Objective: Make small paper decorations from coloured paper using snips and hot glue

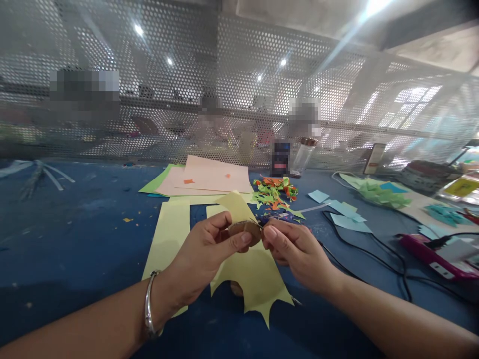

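Observation:
My left hand (204,254) and my right hand (295,249) meet above the blue table (75,239). Between their fingertips is a small brown cardboard piece (245,230) with a pale yellow paper (258,274) wrapped around it. The paper hangs down below my hands and its lower edge is cut into pointed spikes. My left thumb presses on the brown piece and my right fingers pinch its right end. A metal bangle (149,309) circles my left wrist.
Yellow sheets (168,234) lie under my hands, pink and green sheets (213,177) farther back. Coloured paper scraps (275,192), light blue pieces (344,212), black cables (374,254), a pink tool (430,254) and a jar (305,154) sit to the right. A perforated metal screen (149,99) stands behind.

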Action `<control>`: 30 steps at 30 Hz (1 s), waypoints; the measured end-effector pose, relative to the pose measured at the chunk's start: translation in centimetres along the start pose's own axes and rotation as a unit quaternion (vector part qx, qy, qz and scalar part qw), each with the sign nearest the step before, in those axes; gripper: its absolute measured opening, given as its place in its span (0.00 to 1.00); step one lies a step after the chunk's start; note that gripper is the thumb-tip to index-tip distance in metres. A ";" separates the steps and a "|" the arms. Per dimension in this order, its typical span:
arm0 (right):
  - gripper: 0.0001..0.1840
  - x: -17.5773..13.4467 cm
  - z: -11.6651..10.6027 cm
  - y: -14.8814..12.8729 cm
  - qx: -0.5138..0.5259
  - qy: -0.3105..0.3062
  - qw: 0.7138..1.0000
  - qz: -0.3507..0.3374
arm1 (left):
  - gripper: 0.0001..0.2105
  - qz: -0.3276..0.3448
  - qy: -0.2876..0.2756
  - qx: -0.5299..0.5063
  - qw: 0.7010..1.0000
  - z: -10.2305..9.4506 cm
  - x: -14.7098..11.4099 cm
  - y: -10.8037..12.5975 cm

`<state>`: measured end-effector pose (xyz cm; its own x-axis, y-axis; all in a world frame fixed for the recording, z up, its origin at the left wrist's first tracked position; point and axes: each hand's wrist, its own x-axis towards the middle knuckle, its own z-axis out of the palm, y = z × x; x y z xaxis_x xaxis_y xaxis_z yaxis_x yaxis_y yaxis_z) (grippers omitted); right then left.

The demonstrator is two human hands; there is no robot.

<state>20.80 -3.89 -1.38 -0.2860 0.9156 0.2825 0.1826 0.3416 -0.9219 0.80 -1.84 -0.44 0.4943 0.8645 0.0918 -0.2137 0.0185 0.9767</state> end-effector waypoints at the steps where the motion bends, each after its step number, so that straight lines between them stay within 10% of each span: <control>1: 0.24 0.0 0.0 0.0 -0.001 -0.001 1.000 0.000 | 0.11 0.001 -0.002 0.002 1.000 0.0 0.0 0.0; 30: 0.24 0.0 -0.9 -0.2 -0.042 -0.016 0.999 0.006 | 0.10 0.012 0.016 0.050 0.999 -0.4 0.0 0.2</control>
<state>21.57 -3.75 -0.94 -0.3129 0.9129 0.2622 0.2636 0.3486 -0.8994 0.43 -1.63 -0.37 0.4621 0.8798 0.1113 -0.1395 -0.0519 0.9889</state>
